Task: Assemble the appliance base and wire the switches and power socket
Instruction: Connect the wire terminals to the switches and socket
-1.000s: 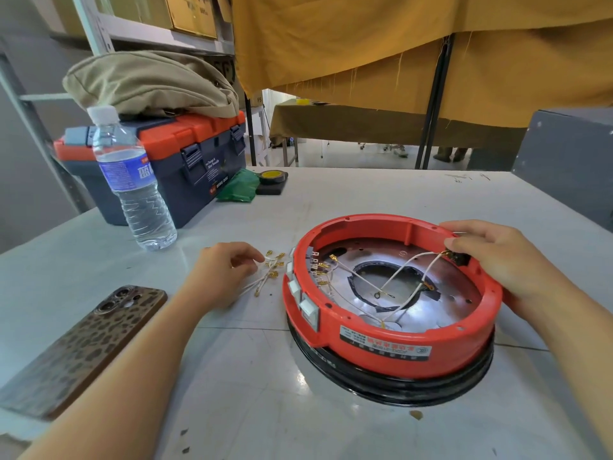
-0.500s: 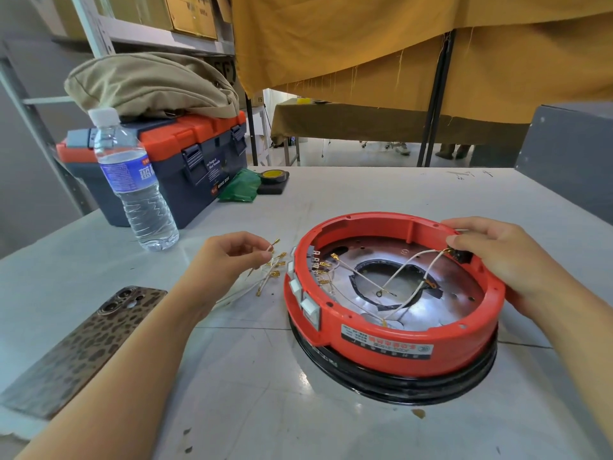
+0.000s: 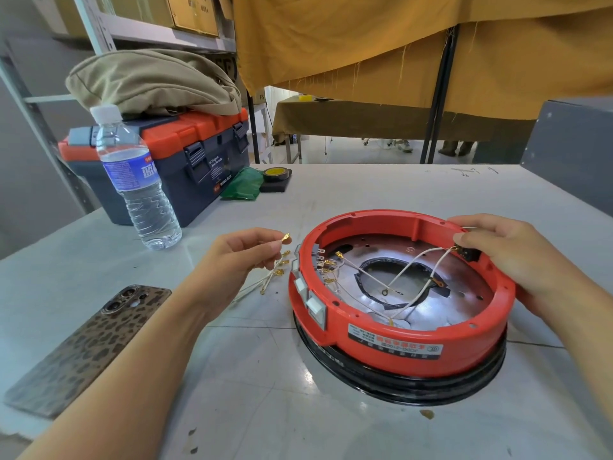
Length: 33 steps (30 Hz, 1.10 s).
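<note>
A round red appliance base [image 3: 398,346] lies upside down on a black ring on the white table. White rocker switches [image 3: 313,302] sit in its left wall, with brass terminals behind them. White wires [image 3: 408,270] cross the metal plate inside. My right hand [image 3: 504,257] grips the far right rim at the black power socket [image 3: 469,254]. My left hand [image 3: 242,257] is raised just left of the base, pinching a white wire whose brass terminal [image 3: 287,239] sticks out past my fingertips. Several more loose terminal wires [image 3: 272,277] lie on the table under that hand.
A water bottle [image 3: 136,180] stands at the left, in front of a blue and orange toolbox [image 3: 185,161] with a beige bag on top. A phone in a leopard case [image 3: 86,346] lies near the front left edge. Yellow tape [image 3: 275,175] and a green bag sit behind.
My left hand has picked one wire out of the loose pile and lifted it off the table. My right hand has stayed on the rim at the socket.
</note>
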Available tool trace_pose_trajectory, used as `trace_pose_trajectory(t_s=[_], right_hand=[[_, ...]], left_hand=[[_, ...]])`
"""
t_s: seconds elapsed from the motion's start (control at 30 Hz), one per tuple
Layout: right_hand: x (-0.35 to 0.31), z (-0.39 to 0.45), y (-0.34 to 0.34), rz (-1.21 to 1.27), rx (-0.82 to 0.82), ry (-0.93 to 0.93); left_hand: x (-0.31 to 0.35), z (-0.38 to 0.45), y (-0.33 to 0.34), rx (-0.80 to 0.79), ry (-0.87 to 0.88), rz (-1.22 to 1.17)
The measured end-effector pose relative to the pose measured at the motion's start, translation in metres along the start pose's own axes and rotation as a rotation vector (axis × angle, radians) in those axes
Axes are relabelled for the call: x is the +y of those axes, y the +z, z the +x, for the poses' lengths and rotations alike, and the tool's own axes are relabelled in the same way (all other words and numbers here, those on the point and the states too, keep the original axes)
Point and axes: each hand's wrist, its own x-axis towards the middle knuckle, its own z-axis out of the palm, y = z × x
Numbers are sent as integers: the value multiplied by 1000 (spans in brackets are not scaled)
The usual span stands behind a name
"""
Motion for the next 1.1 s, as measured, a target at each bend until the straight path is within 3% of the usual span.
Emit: trace_pose_trajectory(t_s=[0.4,0.73,1.1], right_hand=[[-2,-2,3,-34,31,-10],[1,-1,6,-21,95,-36],[6,2,9,-15,95,29]], left_hand=[[3,-2,5,-8,-3,99],[36,-1,17,98,160,184],[74,18,86,-138,263,589]])
